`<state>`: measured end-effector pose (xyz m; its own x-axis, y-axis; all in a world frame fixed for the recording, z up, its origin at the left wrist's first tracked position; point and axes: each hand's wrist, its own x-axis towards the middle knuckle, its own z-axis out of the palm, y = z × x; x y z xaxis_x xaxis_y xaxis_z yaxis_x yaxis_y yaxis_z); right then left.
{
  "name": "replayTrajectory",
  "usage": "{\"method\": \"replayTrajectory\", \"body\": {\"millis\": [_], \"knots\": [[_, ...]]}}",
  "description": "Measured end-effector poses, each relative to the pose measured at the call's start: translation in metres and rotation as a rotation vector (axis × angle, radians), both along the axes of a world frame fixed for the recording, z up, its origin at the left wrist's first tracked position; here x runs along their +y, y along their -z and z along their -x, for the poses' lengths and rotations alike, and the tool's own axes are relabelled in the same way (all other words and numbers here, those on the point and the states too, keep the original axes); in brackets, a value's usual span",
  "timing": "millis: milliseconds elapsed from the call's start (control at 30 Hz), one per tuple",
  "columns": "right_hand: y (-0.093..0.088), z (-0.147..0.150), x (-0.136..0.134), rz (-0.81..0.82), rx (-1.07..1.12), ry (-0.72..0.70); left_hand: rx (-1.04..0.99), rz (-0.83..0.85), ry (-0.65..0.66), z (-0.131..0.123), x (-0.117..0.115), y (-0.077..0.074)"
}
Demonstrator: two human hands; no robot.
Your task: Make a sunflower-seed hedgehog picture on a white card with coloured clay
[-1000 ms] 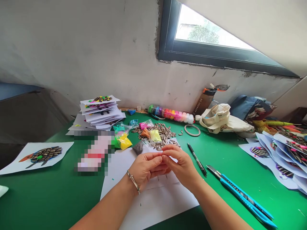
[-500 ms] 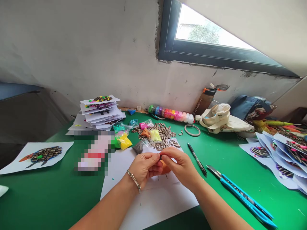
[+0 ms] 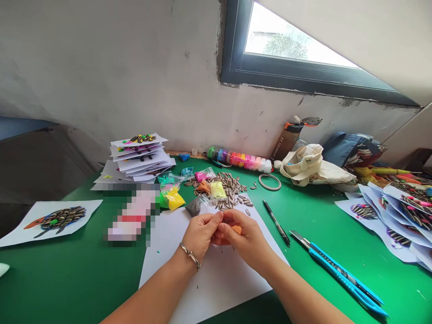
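My left hand (image 3: 201, 231) and my right hand (image 3: 240, 231) meet over a white sheet of paper (image 3: 216, 288), fingertips pinched together. Whatever sits between the fingers is hidden or too small to name. Behind and below my fingers, an orange shape (image 3: 237, 230) shows on the paper, with thin drawn lines under it. Just beyond the hands, striped sunflower seeds (image 3: 231, 189) lie in a loose pile. Around the pile are small bags of modelling clay: black (image 3: 197, 205), pale yellow (image 3: 218, 190), yellow (image 3: 173, 198) and pink (image 3: 204, 173).
A pen (image 3: 276, 221) and a blue utility knife (image 3: 337, 272), blade exposed, lie to the right. Tape (image 3: 270, 182), a tube of coloured clay (image 3: 241, 160), a bottle (image 3: 286, 141) and a cloth bag (image 3: 303, 166) stand behind. Seed pictures are stacked left (image 3: 141, 157) and right (image 3: 398, 220).
Both hands stay together, and the fingers have shifted: the right fingers now curl closer against the left ones. A dark bit seen between the fingertips before is now hidden.
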<state>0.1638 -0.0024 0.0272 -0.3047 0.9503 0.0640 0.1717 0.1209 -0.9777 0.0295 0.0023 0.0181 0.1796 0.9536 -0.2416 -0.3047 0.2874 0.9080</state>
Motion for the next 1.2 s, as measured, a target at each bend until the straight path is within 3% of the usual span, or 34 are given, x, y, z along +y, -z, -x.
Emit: {"method": "replayTrajectory", "body": {"millis": [233, 400, 600, 733, 933, 1200], "knots": [[-0.004, -0.003, 0.002, -0.028, -0.026, 0.057, -0.003, 0.032, 0.002, 0.001, -0.002, -0.001], [-0.007, -0.010, 0.004, 0.111, 0.089, -0.044, -0.044, 0.070, -0.016, 0.003, -0.002, -0.007], [-0.007, -0.014, 0.007, -0.107, -0.066, 0.040, -0.042, 0.039, 0.018, 0.003, -0.003, -0.007], [-0.008, -0.013, 0.006, -0.163, -0.129, 0.072, -0.047, 0.056, 0.059, 0.004, -0.003, -0.007], [-0.008, -0.016, 0.007, -0.174, -0.180, 0.045, -0.045, 0.079, 0.050, 0.006, -0.003, -0.010], [-0.009, -0.017, 0.005, -0.362, -0.364, 0.014, -0.039, 0.084, 0.093, 0.004, -0.003, -0.011]]}}
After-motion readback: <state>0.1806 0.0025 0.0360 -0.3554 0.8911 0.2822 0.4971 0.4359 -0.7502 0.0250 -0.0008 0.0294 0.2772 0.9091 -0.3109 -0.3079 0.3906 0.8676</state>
